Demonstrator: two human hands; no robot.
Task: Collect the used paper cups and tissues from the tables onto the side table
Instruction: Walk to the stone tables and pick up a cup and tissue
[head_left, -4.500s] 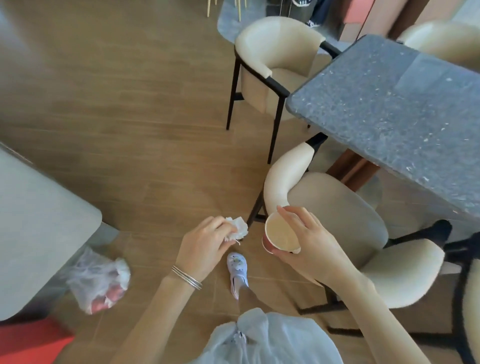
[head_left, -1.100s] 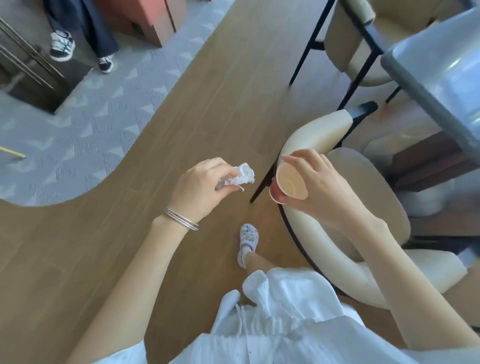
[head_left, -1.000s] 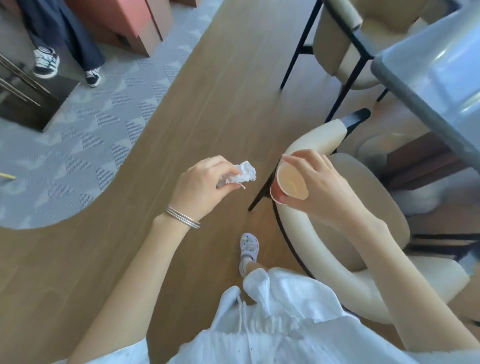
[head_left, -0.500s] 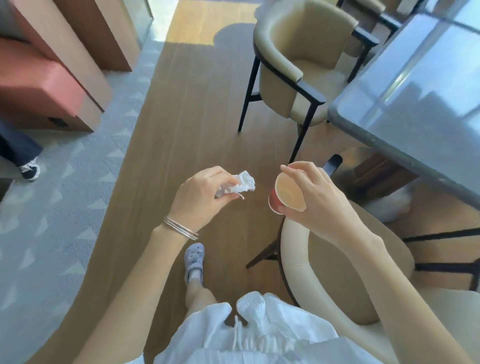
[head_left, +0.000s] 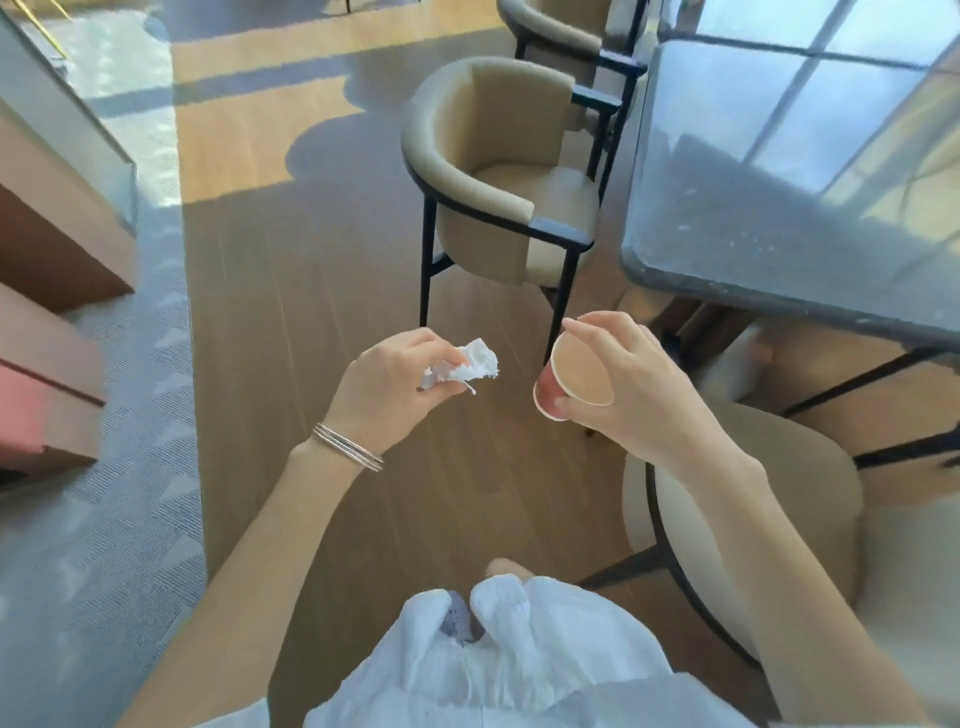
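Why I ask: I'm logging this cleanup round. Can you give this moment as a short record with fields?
left hand: pinches a crumpled white tissue
right hand: holds a red paper cup by its rim and side
cup pose: tilted, open mouth toward the camera
both items: carried in the air above the wood floor, apart from each other
grey table: to the right
beige chair: ahead, beside that table
second chair: below the right arm
side table: not identifiable in view
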